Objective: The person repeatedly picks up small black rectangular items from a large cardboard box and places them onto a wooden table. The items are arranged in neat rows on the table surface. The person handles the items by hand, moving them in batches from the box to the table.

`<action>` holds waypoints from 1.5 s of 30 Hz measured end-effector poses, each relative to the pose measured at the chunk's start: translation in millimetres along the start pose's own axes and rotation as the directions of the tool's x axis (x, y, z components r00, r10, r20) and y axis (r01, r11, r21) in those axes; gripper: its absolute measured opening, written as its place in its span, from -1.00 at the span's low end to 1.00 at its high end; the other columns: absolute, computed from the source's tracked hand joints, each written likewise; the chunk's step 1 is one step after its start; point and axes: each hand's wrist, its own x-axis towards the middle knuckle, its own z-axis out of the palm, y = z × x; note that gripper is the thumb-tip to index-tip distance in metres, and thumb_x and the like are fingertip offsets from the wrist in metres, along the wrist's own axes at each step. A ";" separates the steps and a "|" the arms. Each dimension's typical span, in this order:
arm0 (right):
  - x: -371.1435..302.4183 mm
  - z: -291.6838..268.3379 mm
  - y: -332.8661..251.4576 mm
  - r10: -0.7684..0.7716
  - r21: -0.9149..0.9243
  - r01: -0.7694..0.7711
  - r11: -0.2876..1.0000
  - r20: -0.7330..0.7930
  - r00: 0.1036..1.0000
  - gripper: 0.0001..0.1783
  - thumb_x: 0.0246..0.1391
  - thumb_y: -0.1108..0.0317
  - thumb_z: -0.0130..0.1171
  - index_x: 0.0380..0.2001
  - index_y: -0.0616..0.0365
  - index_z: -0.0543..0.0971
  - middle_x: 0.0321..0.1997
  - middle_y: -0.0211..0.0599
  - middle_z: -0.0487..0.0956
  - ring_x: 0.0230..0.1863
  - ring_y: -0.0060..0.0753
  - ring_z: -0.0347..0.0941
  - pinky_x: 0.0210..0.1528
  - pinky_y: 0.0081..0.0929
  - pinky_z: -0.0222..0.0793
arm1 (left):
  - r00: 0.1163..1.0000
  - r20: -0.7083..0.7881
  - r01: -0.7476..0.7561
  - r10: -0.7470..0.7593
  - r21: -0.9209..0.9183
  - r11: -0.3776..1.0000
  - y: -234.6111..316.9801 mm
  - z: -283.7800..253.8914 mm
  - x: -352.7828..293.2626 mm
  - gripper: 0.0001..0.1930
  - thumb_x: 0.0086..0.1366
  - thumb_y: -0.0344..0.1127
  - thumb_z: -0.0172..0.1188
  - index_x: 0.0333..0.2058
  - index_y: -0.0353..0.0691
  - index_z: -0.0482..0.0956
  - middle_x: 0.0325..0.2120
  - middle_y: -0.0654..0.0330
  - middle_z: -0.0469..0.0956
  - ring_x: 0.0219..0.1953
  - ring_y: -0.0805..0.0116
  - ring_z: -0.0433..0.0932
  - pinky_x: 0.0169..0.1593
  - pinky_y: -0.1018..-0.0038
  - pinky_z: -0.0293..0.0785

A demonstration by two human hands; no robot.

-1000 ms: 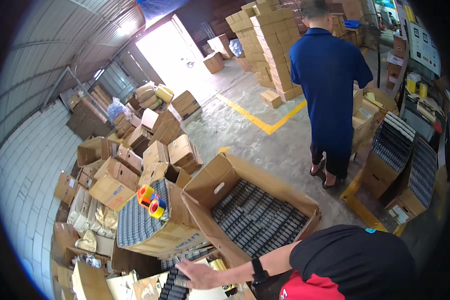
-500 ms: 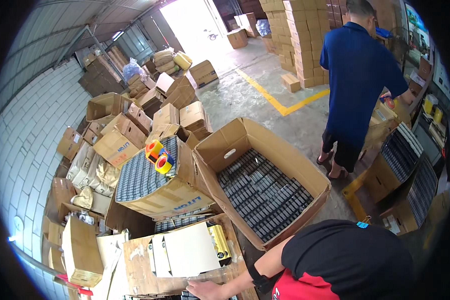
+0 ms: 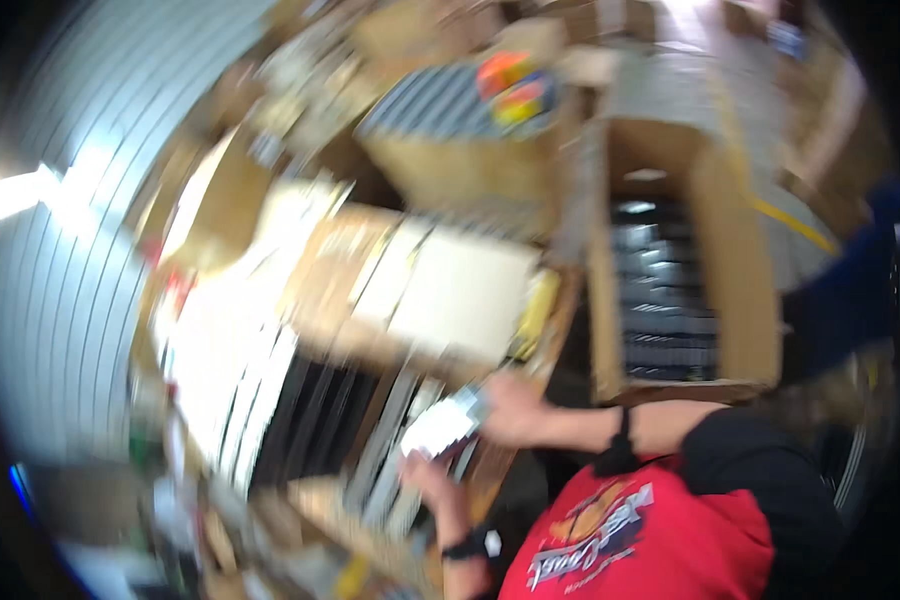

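A small pale, box-like block (image 3: 438,425) is between my two hands, too blurred to name more exactly. My right hand (image 3: 513,408) is closed around its upper right end. At its lower left end, my left hand (image 3: 432,482) touches it with the fingertips, fingers bent. Beneath the hands lie long grey strips (image 3: 380,455) and dark rows (image 3: 315,420), smeared by motion. Just beyond them, white sheets or flattened cartons (image 3: 460,290) with a yellow-and-black printed edge (image 3: 537,315) rest on brown cardboard (image 3: 330,262).
An open carton (image 3: 740,310) with rows of dark packed pieces (image 3: 668,290) stands right of the sheets. Farther back, a full carton (image 3: 460,170) carries orange and yellow tape rolls (image 3: 513,88). A person in dark blue (image 3: 855,275) is at the right edge. A white wall (image 3: 100,240) runs along the left.
My view has swung down and left. My left hand has come into sight, and my right hand has left the sheets' near edge; the pale block is now between both hands.
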 end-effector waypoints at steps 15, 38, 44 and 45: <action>38.0 49.8 31.5 -0.160 -0.143 0.146 0.979 -0.092 0.983 -0.61 -0.02 0.13 0.11 -0.15 0.10 0.41 -0.19 -0.09 0.37 -0.18 0.10 0.38 -0.15 -0.10 0.29 | 1.000 -0.001 0.031 -0.031 0.218 0.975 -49.5 -83.1 -18.4 -0.56 0.15 -0.49 0.11 0.04 -0.42 0.34 -0.27 0.28 0.49 -0.29 0.54 0.44 -0.23 0.62 0.38; 94.0 96.6 11.4 -0.166 -0.623 0.055 0.781 -0.121 0.979 -0.54 -0.22 0.27 0.18 -0.27 0.30 0.30 -0.19 0.01 0.41 -0.07 0.00 0.40 -0.11 -0.08 0.36 | 0.764 0.641 -0.644 0.076 0.764 0.037 7.2 -93.6 30.9 -0.34 0.07 -0.22 0.24 0.13 -0.29 0.23 0.15 -0.06 0.19 0.17 -0.01 0.20 0.15 0.15 0.17; 116.5 122.2 26.5 -0.277 -0.441 0.103 0.891 -0.349 0.896 -0.27 0.00 0.22 0.05 0.14 0.44 0.09 0.07 0.12 0.32 0.07 0.10 0.26 0.04 -0.11 0.29 | 0.593 0.795 -0.802 -0.125 0.571 -0.175 -33.1 -91.5 49.6 -0.30 0.21 -0.09 0.05 0.23 -0.27 0.04 0.28 0.01 -0.03 0.33 0.08 -0.09 0.27 0.07 -0.06; 120.5 121.9 27.3 -0.241 -0.439 0.084 0.894 -0.314 0.919 -0.28 0.02 0.20 0.04 0.14 0.45 0.10 0.06 0.12 0.32 0.06 0.10 0.27 0.03 -0.13 0.30 | 0.594 0.793 -0.803 -0.132 0.576 -0.155 -32.9 -90.4 50.8 -0.30 0.21 -0.09 0.05 0.24 -0.26 0.04 0.29 0.01 -0.05 0.34 0.08 -0.10 0.27 0.06 -0.06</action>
